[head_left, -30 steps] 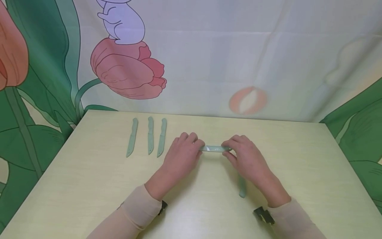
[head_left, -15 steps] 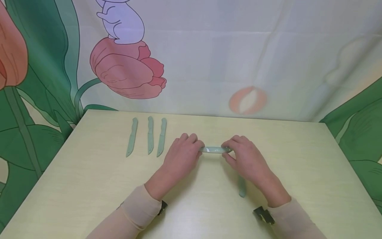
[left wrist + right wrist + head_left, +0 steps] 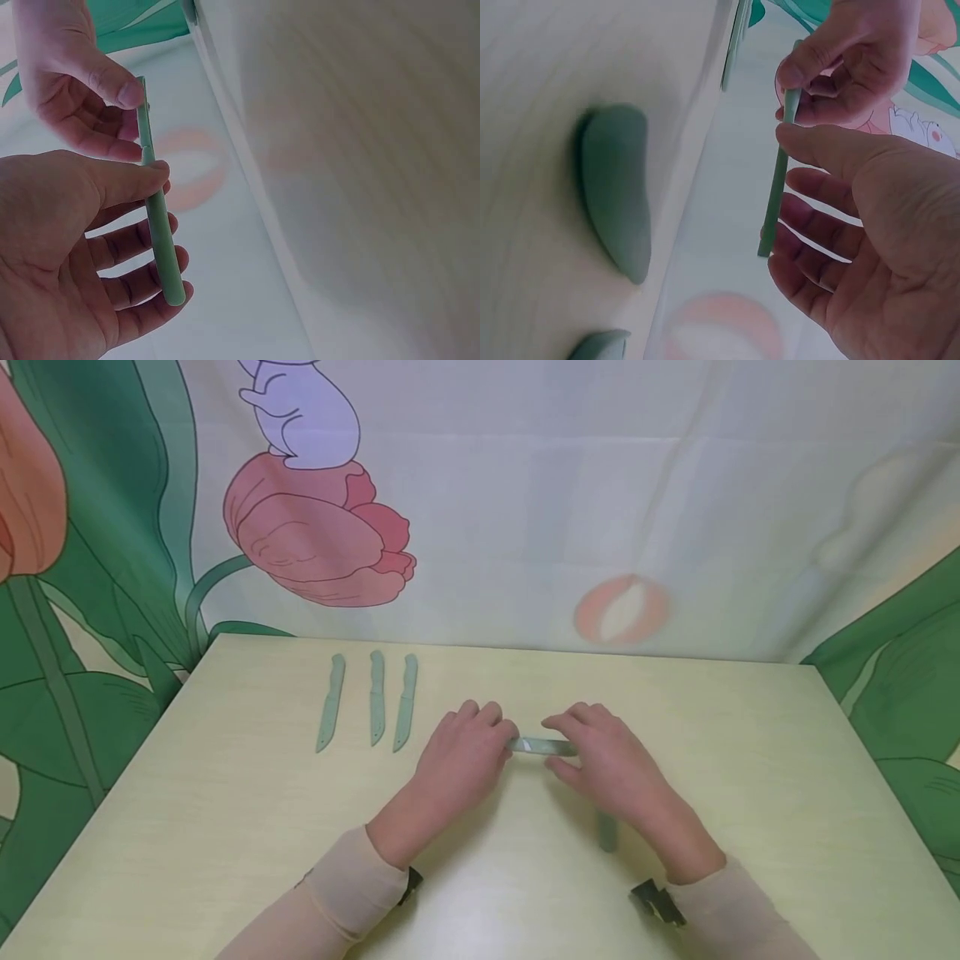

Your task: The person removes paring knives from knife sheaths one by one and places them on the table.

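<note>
My left hand point(image 3: 468, 756) pinches a slim green knife point(image 3: 543, 747) by its rounded handle end, thumb on one side and fingers on the other, as the left wrist view shows. The knife lies crosswise above the table, a small white patch on its side. My right hand point(image 3: 615, 764) is around its other end, thumb and forefinger spread apart with a gap between. In the right wrist view the right thumb overlaps the knife point(image 3: 775, 202), while the other fingers stand loosely behind it. A further green piece point(image 3: 607, 831) lies on the table, partly hidden under the right hand.
Three matching green knives lie side by side at the back left of the table: a left one point(image 3: 331, 703), a middle one point(image 3: 377, 699) and a right one point(image 3: 405, 703). A printed curtain point(image 3: 487, 527) hangs behind the table's back edge.
My right thumb and forefinger have spread off the knife's end, which they pinched before. The knife has sunk slightly towards me and tilted; my left hand keeps its pinch.
</note>
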A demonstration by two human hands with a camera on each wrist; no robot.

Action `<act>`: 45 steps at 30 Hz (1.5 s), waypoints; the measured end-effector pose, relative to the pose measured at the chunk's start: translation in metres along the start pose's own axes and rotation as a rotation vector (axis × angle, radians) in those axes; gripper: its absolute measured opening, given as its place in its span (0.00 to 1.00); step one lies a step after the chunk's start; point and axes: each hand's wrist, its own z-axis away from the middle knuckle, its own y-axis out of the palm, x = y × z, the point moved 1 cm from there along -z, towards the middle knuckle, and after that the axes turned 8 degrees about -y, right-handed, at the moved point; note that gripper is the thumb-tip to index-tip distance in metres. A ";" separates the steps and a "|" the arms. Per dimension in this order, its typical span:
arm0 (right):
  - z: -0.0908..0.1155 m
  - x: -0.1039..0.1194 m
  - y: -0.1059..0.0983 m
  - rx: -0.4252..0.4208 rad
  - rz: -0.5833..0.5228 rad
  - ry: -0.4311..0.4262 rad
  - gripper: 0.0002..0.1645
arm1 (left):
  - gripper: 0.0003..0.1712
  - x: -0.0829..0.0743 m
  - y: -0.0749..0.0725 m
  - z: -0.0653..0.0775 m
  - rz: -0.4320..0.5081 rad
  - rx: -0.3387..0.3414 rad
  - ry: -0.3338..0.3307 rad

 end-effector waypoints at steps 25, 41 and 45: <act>0.002 0.010 0.011 -0.038 0.079 -0.106 0.15 | 0.07 -0.011 -0.002 0.006 -0.061 -0.011 0.035; 0.002 0.012 0.011 -0.024 0.073 -0.104 0.15 | 0.06 -0.011 -0.004 0.009 -0.045 -0.016 0.034; 0.003 0.012 0.011 -0.013 0.069 -0.095 0.15 | 0.06 -0.011 -0.003 0.010 -0.049 -0.023 0.033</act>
